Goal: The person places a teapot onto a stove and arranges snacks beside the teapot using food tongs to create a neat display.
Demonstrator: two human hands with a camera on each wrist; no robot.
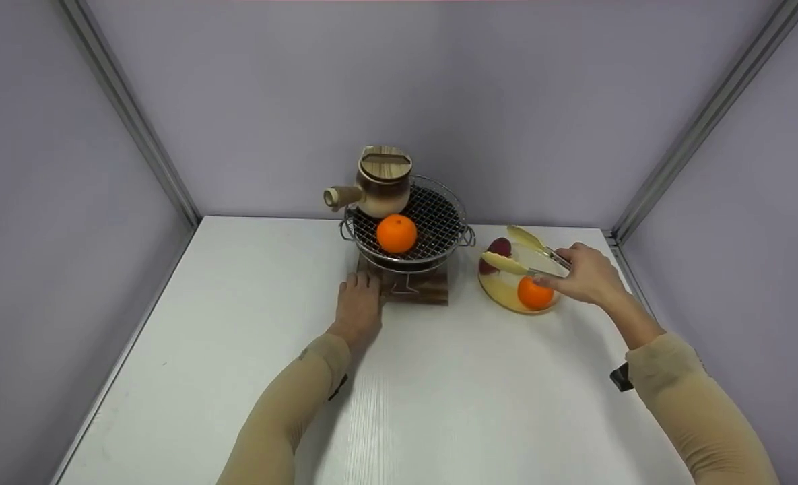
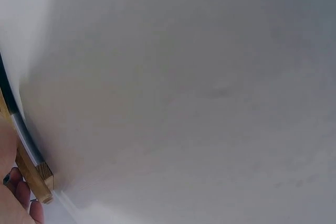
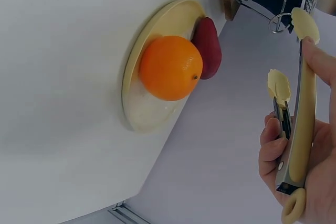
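Note:
My right hand [image 1: 584, 275] grips a pair of tongs [image 3: 300, 124] with cream tips, which stand spread apart above a pale yellow plate [image 1: 506, 296]. On that plate lie an orange [image 3: 170, 68] and a dark red, elongated piece of produce [image 3: 208, 48]. Over at the grill, my left hand [image 1: 358, 303] holds the left side of its wooden base [image 1: 429, 289]; fingers show beside the wood in the left wrist view. Another orange [image 1: 396, 234] sits on the round wire grill [image 1: 439, 215], in front of a brown-and-cream side-handled pot [image 1: 384, 192] with a wooden lid.
The white table [image 1: 237, 303] ends at a back wall [image 1: 271, 121], with side walls at left and right. Wire loop handles [image 1: 467, 236] stick out from the grill's sides. The pot's handle [image 1: 342, 196] points left beyond the grill rim.

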